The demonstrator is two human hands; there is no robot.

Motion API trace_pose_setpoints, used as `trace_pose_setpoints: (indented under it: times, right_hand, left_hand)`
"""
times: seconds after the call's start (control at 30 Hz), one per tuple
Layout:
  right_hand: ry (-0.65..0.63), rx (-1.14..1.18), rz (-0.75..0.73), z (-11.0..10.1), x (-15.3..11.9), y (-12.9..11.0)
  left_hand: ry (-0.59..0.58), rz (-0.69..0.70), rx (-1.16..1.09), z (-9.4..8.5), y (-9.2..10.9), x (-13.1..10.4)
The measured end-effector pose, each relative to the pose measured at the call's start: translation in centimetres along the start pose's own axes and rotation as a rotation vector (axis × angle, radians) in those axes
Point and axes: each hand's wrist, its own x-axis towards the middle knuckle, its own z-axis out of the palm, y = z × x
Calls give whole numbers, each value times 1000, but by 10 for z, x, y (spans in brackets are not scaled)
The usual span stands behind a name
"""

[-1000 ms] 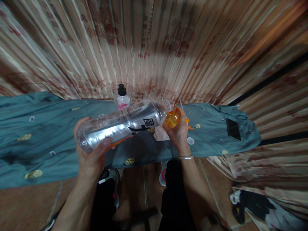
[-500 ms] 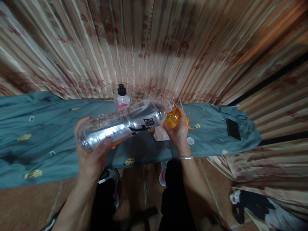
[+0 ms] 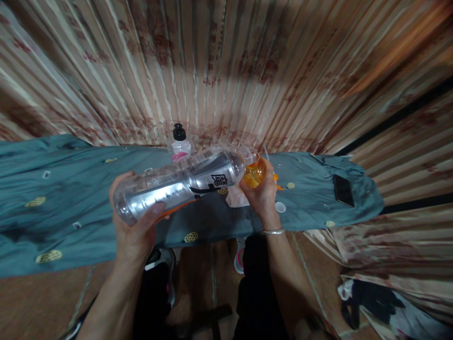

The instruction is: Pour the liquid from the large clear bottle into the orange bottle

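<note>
The long clear plastic bottle (image 3: 182,183) is smooth and see-through, with a shiny silver label (image 3: 166,193). The small round orange bottle (image 3: 254,174) looks like glossy plastic. The blue-green patterned cloth (image 3: 88,184) is wrinkly, the tall beige flowery cloth curtain (image 3: 212,71) looks bumpy with folds, and the thin silver metal bracelet (image 3: 272,232) shines

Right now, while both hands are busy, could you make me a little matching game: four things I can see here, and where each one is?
Things:
1. large clear bottle
2. phone
3. orange container
4. black-capped bottle

Places:
A. in the right hand
B. upright near the curtain
C. tilted, in the left hand
D. lying near the right end of the teal cloth

Pairs: 1-C, 2-D, 3-A, 4-B
</note>
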Motion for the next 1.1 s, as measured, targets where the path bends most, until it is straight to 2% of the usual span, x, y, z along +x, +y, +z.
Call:
trace_pose_setpoints:
  times: [0.17,0.8,1.1]
  right_hand:
    - [-8,-11,-9,-1,0,1]
    - [30,-49,-31,1,0,2]
    - [4,-69,0,1,0,4]
  left_hand:
    - [28,-14,-19,0,0,1]
    - [10,-5,-38,0,-3,3]
    - [-5,27,-32,-3,-5,4]
